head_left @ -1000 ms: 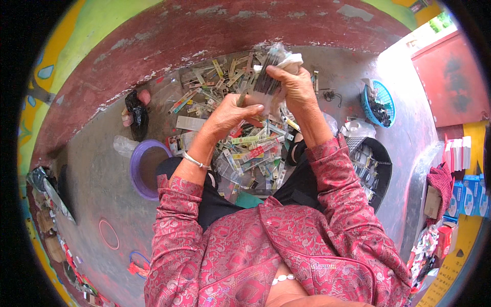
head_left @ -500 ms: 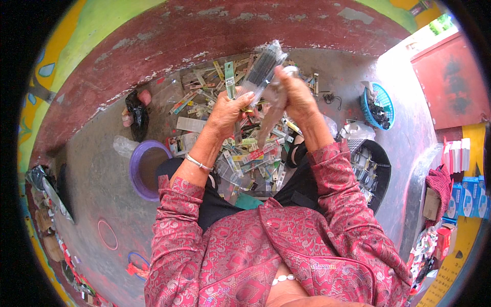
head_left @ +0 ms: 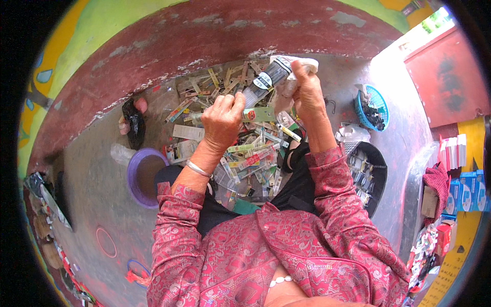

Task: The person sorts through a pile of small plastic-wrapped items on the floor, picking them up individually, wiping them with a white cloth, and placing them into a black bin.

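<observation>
The clear plastic sleeve with a dark band and white label is held raised in front of the person, above the litter of small packets on the floor, tilted with its upper end toward the right hand. It looks glossy and slender; its contents cannot be made out. The right hand is closed around the upper end together with a crumpled white plastic wrapper, apparently to steady the sleeve. The left hand pinches the lower end between thumb and fingers, with a flat green card packet pressed under the same grip, which suggests the two items are being fitted together or separated.

Below the hands lies a scattered heap of green, yellow and red card packets. A purple round plastic bowl stands to the left on the grey concrete floor. A black round tray of small parts sits to the right, with a blue woven basket beyond it.
</observation>
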`<move>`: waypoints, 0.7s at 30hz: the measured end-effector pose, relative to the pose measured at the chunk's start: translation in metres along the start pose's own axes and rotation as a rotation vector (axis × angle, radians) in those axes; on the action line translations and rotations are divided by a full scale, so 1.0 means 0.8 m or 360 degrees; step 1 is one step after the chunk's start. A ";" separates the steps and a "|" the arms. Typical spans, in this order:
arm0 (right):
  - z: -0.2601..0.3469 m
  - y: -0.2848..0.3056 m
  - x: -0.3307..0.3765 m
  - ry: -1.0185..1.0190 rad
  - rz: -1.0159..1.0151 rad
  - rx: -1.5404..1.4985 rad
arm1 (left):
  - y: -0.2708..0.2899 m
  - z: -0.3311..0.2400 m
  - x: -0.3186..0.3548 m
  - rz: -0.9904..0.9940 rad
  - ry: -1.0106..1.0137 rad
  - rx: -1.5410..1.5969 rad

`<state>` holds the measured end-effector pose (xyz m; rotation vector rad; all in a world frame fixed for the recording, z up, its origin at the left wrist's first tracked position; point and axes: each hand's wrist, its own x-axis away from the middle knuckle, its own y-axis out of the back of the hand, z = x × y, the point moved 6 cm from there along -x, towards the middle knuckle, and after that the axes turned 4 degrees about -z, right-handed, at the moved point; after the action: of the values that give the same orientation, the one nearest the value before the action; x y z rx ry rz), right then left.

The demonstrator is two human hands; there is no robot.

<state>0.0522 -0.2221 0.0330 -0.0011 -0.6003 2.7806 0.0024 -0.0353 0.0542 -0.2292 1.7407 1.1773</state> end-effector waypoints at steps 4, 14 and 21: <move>-0.024 -0.001 -0.003 -0.0100 -0.0065 -0.0233 | -0.001 -0.005 -0.003 -0.0033 -0.0133 -0.0071; -0.039 0.004 0.002 -0.0294 -0.0148 -0.0329 | -0.007 -0.002 0.001 0.0080 -0.0111 -0.0097; -0.034 -0.001 -0.001 -0.0081 -0.0164 0.0028 | -0.016 -0.019 -0.007 0.0113 -0.0009 -0.0039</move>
<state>0.0549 -0.2108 0.0082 0.1016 -0.5712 2.6930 0.0037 -0.0560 0.0513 -0.1799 1.7429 1.2500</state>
